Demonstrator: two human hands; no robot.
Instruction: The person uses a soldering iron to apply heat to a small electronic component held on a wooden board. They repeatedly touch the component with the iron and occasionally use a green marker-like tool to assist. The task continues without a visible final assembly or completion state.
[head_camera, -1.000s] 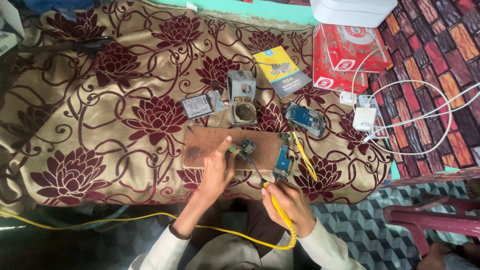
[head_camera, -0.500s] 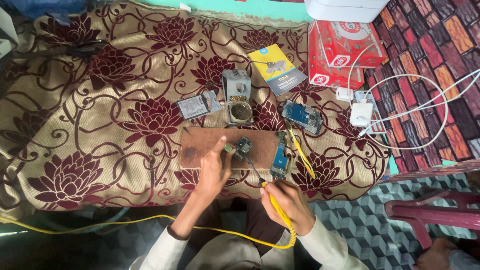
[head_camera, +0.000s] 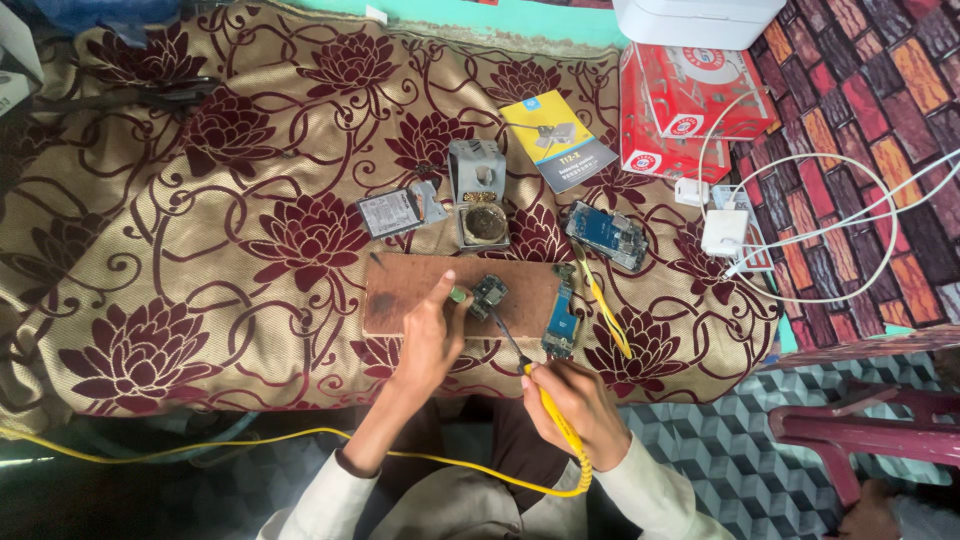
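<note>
Lying spread underneath: beige floral-patterned cloth with maroon flowers (head_camera: 200, 200), carrying flat brown wooden board (head_camera: 410, 295), grey metal stand (head_camera: 478, 190), small silver battery (head_camera: 388, 213), yellow-and-grey booklet (head_camera: 558, 140), blue phone circuit board (head_camera: 607, 235), red cardboard box (head_camera: 680, 110).

a flowered cloth (head_camera: 200, 250) covers the surface. on it lie a booklet (head_camera: 558, 140), a grey stand (head_camera: 477, 190), a battery (head_camera: 388, 213) and a blue phone board (head_camera: 606, 235). a red box (head_camera: 690, 105), white charger (head_camera: 724, 232) and pink chair (head_camera: 860, 435) sit at the right.
</note>
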